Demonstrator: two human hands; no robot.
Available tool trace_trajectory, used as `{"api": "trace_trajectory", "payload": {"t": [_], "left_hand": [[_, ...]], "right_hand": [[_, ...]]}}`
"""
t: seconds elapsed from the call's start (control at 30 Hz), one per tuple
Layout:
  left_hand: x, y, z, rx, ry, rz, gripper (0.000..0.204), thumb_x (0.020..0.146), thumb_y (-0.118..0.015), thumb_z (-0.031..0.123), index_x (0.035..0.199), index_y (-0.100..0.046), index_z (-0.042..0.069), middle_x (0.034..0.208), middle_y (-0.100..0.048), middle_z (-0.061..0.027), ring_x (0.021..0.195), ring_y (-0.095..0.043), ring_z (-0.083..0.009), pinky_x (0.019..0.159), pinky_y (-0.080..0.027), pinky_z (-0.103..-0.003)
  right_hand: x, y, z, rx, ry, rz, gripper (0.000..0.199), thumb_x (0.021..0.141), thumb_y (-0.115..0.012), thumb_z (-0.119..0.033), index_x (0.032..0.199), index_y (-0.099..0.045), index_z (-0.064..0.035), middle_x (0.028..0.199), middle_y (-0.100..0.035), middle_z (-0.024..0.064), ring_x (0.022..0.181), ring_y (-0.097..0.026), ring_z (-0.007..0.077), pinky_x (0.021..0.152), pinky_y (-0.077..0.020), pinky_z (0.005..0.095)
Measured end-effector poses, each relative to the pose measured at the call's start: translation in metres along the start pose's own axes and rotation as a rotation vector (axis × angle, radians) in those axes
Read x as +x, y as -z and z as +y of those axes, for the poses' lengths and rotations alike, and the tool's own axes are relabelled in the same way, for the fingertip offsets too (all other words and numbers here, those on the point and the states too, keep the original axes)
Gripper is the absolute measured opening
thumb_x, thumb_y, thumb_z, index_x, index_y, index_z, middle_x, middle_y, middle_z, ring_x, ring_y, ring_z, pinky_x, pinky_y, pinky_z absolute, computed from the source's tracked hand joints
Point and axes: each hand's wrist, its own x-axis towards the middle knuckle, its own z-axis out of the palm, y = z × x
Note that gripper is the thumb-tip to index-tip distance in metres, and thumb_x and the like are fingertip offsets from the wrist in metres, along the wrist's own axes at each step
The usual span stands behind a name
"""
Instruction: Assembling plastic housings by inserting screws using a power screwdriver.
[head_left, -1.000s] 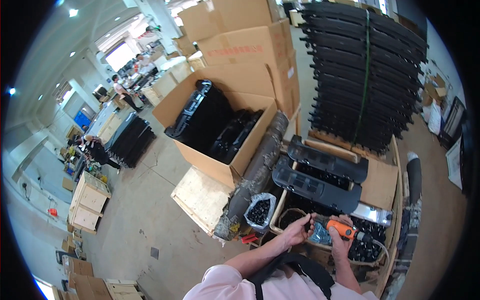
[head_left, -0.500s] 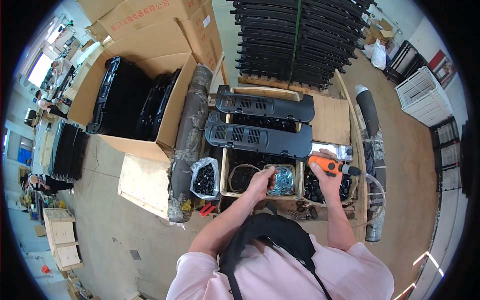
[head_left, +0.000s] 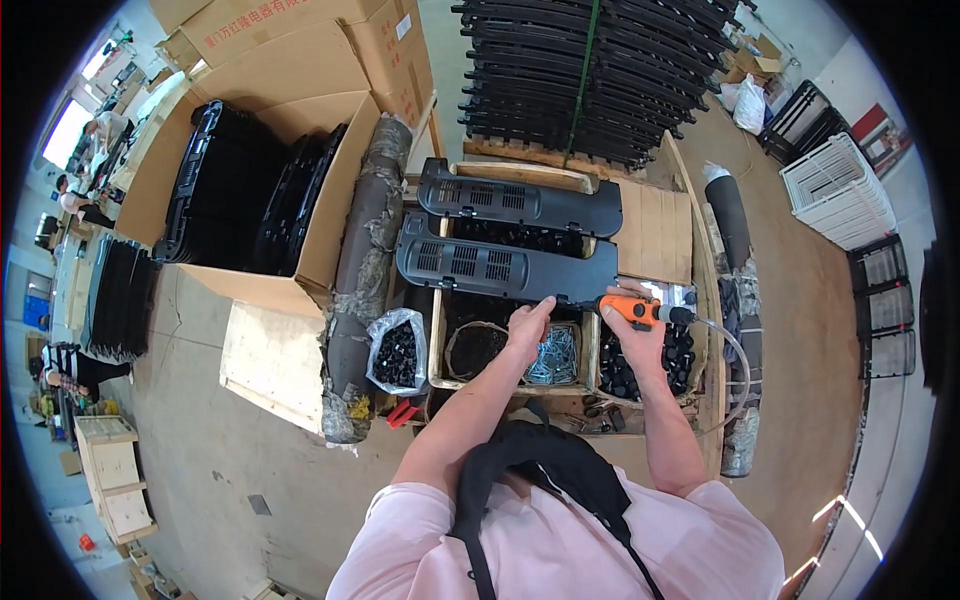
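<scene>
Fisheye view from head height, facing down, left hand (head_left: 527, 330), right hand (head_left: 640, 345) near

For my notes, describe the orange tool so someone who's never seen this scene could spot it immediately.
Start from the tall stack of black parts at the top and come down to the two dark vented panels. At the nearer one's right end, the right hand holds the tool. Its bright orange body and pale hose set it apart from the dark things around it.
</scene>
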Motion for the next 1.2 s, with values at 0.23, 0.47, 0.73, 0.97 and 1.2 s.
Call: {"api": "trace_trajectory", "payload": {"t": [0.23,0.47,0.73,0.97,1.2], "left_hand": [[0.002,0.0,0.001,0.047,-0.061,0.009,0.031,0.093,-0.076,0.031,0.08,-0.061,0.006,0.067,-0.055,0.0023,0.053,-0.046,-0.0083,0.047,-0.035,-0.029],[0.004,-0.004,0.0,-0.024,-0.097,0.03,0.03,0.093,-0.077,0.025,0.076,-0.06,0.008,0.065,-0.055,0.0015,0.051,-0.047,-0.0082,0.045,-0.035,-0.026],[0.009,-0.004,-0.005,-0.034,-0.132,0.001,0.03,0.092,-0.077,0.027,0.073,-0.063,0.008,0.064,-0.054,0.0032,0.052,-0.044,-0.0074,0.047,-0.035,-0.029],[-0.001,-0.013,-0.036,0.114,-0.212,0.136,0.035,0.089,-0.08,0.032,0.076,-0.067,0.002,0.07,-0.062,0.0005,0.063,-0.05,-0.0087,0.058,-0.043,-0.031],[-0.021,-0.015,-0.032,0.141,-0.255,0.223,0.033,0.09,-0.079,0.031,0.083,-0.068,0.0,0.078,-0.065,-0.0002,0.069,-0.052,-0.0085,0.064,-0.045,-0.029]], "right_hand": [[0.013,-0.009,-0.018,-0.085,-0.006,-0.112,0.047,0.083,-0.079,-0.006,0.127,-0.061,-0.0003,0.118,-0.07,0.0121,0.104,-0.068,0.0164,0.097,-0.0532,0.0317],[0.027,-0.018,-0.023,-0.33,-0.059,-0.225,0.029,0.083,-0.079,-0.007,0.109,-0.068,-0.0041,0.112,-0.071,0.0046,0.101,-0.065,0.0137,0.094,-0.0524,0.0313],[0.032,-0.022,-0.035,-0.26,-0.073,-0.304,0.043,0.081,-0.079,-0.006,0.122,-0.065,-0.004,0.117,-0.071,0.0092,0.106,-0.066,0.0154,0.097,-0.0527,0.0319],[0.015,-0.005,-0.033,-0.302,-0.05,-0.277,0.049,0.08,-0.08,-0.01,0.126,-0.064,-0.0032,0.115,-0.072,0.011,0.108,-0.069,0.0171,0.096,-0.0539,0.0323],[0.022,-0.003,-0.047,-0.319,0.0,-0.469,0.047,0.079,-0.078,-0.007,0.124,-0.065,-0.0045,0.114,-0.073,0.0097,0.106,-0.068,0.0169,0.096,-0.054,0.0327]]}}
